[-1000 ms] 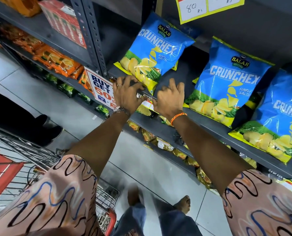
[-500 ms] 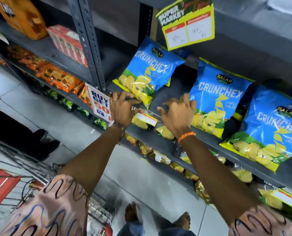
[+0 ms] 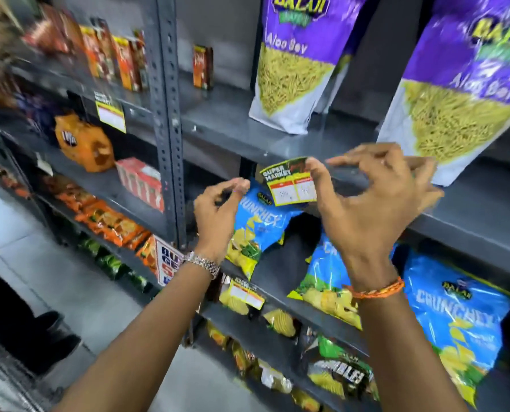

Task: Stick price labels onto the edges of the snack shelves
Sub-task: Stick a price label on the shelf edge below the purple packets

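Note:
A yellow price label (image 3: 289, 184) hangs from the front edge of the grey shelf (image 3: 461, 230) that carries the purple Aloo Sev bags (image 3: 295, 63). My right hand (image 3: 372, 203) is raised in front of that edge with its fingers spread, and its thumb overlaps the label's right side. My left hand (image 3: 218, 212) hovers just left of the label, fingers curled loosely with nothing in them. One shelf down, a second yellow label (image 3: 246, 294) is stuck on the edge under the blue Crunchex bags (image 3: 259, 227).
A perforated grey upright (image 3: 170, 114) divides the shelving. Left of it are an orange bag (image 3: 84, 144), red boxes (image 3: 142, 181) and another label (image 3: 111, 114). A "Buy Get" sign (image 3: 166, 263) hangs low. A person's dark legs (image 3: 24, 322) stand at left.
Both hands have left the lower shelf edge, where a label now stays stuck, and risen to the label on the shelf above. The view has tilted upward.

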{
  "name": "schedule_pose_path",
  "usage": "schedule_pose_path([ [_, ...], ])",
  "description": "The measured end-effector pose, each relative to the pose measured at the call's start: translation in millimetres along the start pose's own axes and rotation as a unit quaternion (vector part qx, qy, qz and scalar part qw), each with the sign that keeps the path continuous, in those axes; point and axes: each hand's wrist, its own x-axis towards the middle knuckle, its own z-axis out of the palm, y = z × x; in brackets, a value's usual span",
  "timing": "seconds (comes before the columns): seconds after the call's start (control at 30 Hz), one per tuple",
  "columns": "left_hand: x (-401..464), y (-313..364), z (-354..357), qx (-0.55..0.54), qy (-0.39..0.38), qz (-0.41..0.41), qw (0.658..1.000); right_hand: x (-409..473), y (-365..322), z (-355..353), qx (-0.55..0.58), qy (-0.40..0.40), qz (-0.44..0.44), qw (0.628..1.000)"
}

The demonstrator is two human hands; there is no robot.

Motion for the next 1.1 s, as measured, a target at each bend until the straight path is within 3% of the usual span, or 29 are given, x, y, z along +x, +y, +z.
schedule_pose_path([
  [0.17, 16, 32, 31, 0.002, -0.007, 0.04, 0.999, 66, -8, 5, -0.1, -0.21, -0.022, 0.972],
  [0.3, 25, 36, 35, 0.007, 0.002, 0.012, 1.0, 77, -17, 19, -0.157, -0.26, -0.073, 0.95],
  [0.63, 44, 77, 30, 0.172, 0.053, 0.071, 0.981, 76, -32, 19, -0.139, -0.181, -0.064, 0.972],
  [0.8, 41, 97, 21, 0.272, 0.078, 0.134, 0.95, 47, -27, 17, -0.148, -0.14, -0.015, 0.979],
  [1.1, 63, 139, 17, 0.414, 0.056, 0.218, 0.882, 32, -27, 26, -0.121, -0.06, 0.062, 0.989],
])
